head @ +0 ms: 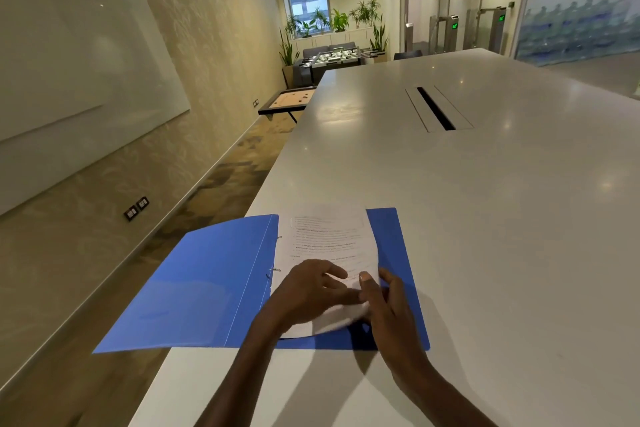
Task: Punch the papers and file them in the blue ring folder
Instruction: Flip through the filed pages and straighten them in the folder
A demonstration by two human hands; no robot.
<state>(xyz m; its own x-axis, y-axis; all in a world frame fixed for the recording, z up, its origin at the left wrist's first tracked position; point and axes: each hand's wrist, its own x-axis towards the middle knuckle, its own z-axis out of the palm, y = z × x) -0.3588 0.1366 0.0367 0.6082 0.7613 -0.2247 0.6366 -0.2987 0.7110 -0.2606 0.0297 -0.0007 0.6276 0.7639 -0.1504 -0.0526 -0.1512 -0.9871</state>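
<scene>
Left hand [313, 291]: palm down, fingers spread and slightly blurred. Right hand [384, 302]: thumb raised, fingers curled, touching the left fingertips.

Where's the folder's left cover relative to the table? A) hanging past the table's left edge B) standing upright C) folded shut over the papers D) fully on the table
A: the blue ring folder lies open, its left cover overhanging the table edge above the floor.

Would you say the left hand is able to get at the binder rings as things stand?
Probably yes. The left hand rests on the papers just beside the rings, which stand exposed along the spine of the open blue folder. Nothing lies between them; the right hand is on the sheets' far edge.
</scene>
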